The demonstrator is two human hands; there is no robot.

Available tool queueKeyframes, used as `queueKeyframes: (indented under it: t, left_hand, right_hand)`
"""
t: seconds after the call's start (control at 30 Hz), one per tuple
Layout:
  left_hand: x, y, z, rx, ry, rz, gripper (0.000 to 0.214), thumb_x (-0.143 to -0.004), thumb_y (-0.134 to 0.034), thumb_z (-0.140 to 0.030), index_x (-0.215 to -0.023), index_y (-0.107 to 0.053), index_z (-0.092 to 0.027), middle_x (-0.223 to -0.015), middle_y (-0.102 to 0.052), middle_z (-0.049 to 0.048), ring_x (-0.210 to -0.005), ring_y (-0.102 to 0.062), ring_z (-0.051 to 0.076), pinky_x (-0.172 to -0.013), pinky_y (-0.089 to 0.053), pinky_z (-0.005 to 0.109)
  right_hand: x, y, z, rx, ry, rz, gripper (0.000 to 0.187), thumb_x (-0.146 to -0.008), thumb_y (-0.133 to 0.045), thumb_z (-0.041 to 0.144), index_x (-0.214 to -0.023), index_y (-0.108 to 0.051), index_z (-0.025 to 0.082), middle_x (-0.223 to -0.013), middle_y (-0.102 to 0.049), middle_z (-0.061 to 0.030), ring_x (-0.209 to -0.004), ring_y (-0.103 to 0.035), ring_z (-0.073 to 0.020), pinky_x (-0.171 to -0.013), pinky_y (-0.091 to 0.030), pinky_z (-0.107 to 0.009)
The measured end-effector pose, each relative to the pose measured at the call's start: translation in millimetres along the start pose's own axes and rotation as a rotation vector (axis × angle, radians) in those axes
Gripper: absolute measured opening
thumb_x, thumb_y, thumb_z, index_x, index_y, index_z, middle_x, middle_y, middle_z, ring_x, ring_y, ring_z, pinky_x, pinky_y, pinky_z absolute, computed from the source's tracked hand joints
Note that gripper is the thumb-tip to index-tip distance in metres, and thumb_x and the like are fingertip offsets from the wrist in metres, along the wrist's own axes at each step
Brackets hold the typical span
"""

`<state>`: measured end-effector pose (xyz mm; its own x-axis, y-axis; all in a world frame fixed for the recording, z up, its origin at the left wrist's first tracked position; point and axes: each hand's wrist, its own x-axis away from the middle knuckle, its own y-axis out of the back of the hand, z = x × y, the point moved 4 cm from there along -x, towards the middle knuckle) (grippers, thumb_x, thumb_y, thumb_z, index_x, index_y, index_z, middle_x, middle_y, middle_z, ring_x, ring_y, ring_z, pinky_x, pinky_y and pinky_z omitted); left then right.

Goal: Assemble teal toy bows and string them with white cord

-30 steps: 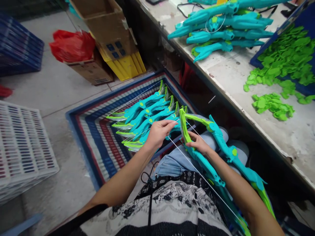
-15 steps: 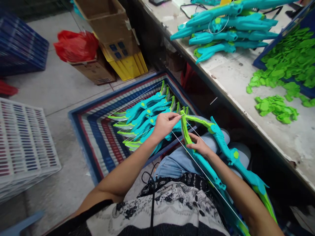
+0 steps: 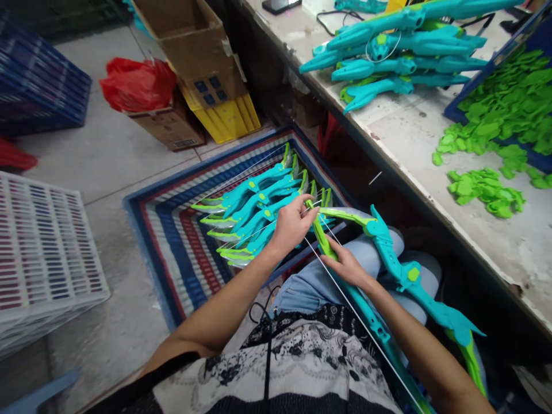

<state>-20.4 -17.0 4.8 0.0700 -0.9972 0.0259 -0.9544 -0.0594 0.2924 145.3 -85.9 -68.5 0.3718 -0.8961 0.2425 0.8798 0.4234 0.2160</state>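
My left hand (image 3: pixel 292 224) is closed in a pinch on the white string (image 3: pixel 345 299) at the green tip of a teal toy bow. My right hand (image 3: pixel 345 265) grips the green limb of that bow (image 3: pixel 323 240) lower down, over my lap. A second teal bow (image 3: pixel 394 261) lies across my knees beside it. The taut string runs from the tip down toward my body.
A striped crate (image 3: pixel 172 247) on the floor holds several finished bows (image 3: pixel 254 213). The workbench (image 3: pixel 409 144) on the right carries more teal bows (image 3: pixel 397 52) and green plastic pieces (image 3: pixel 487 190). Cardboard boxes (image 3: pixel 194 52), a red bag (image 3: pixel 138 86) and white crates (image 3: pixel 38 253) stand around.
My left hand has moved right with the string and reached the bow's green tip. The bow tip has tilted lower and leftward; the second bow has shifted slightly on my knees.
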Motion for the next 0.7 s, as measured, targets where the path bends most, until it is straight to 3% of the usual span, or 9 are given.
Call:
queueKeyframes:
  t: [0.1, 0.2, 0.33, 0.53, 0.63, 0.7]
  left_hand:
    - [5, 3.5, -1, -0.046, -0.015, -0.035, 0.017, -0.077, -0.063, -0.022, -0.093, -0.068, -0.018, -0.052, -0.044, -0.0065, -0.05, -0.04, 0.011, -0.055, -0.03, 0.025]
    - [9, 4.2, -2, -0.073, -0.054, -0.036, 0.019, -0.079, -0.061, -0.024, -0.096, -0.067, -0.018, -0.053, -0.044, -0.0067, -0.05, -0.04, 0.011, -0.056, -0.031, 0.024]
    - [10, 5.4, -1, -0.067, -0.071, -0.038, 0.019, -0.078, -0.06, -0.024, -0.095, -0.067, -0.018, -0.053, -0.045, -0.0067, -0.05, -0.041, 0.01, -0.056, -0.033, 0.024]
    - [5, 5.9, 5, -0.039, -0.045, -0.028, 0.017, -0.079, -0.062, -0.03, -0.091, -0.067, -0.019, -0.059, -0.05, -0.0036, -0.056, -0.047, 0.012, -0.055, -0.035, 0.023]
    - [5, 3.1, 2, 0.022, -0.13, -0.041, 0.014, -0.081, -0.06, -0.03, -0.089, -0.066, -0.02, -0.089, -0.062, 0.0039, -0.084, -0.059, 0.017, -0.069, -0.044, 0.024]
    - [6, 0.8, -2, 0.088, -0.176, -0.029, 0.014, -0.082, -0.056, -0.027, -0.091, -0.065, -0.021, -0.097, -0.064, 0.0052, -0.094, -0.059, 0.018, -0.081, -0.046, 0.028]
  right_hand:
    - [-6, 9, 40, 0.198, 0.204, -0.223, 0.044, -0.086, -0.058, 0.034, -0.128, -0.058, 0.023, -0.123, -0.062, -0.0098, -0.113, -0.058, -0.0235, -0.101, -0.044, -0.04]
    - [-31, 25, 79, 0.255, 0.369, -0.375, 0.029, -0.088, -0.057, 0.03, -0.114, -0.065, 0.023, -0.1, -0.065, -0.0065, -0.088, -0.062, -0.0172, -0.08, -0.051, -0.032]
    - [-66, 34, 106, 0.261, 0.484, -0.326, 0.01, -0.084, -0.062, 0.027, -0.087, -0.068, 0.02, -0.083, -0.061, -0.0021, -0.073, -0.057, -0.0131, -0.066, -0.048, -0.026]
    - [-71, 28, 112, 0.491, 0.599, -0.289, 0.014, -0.087, -0.056, 0.023, -0.073, -0.059, 0.019, -0.075, -0.057, -0.0019, -0.075, -0.052, -0.0157, -0.071, -0.043, -0.03]
    - [-85, 60, 108, 0.554, 0.584, -0.411, 0.015, -0.087, -0.054, 0.023, -0.072, -0.056, 0.02, -0.075, -0.056, -0.0024, -0.076, -0.051, -0.0167, -0.073, -0.042, -0.031]
    - [-95, 101, 108, 0.524, 0.511, -0.62, 0.015, -0.085, -0.054, 0.023, -0.071, -0.054, 0.02, -0.074, -0.055, -0.0019, -0.075, -0.051, -0.0166, -0.074, -0.042, -0.031]
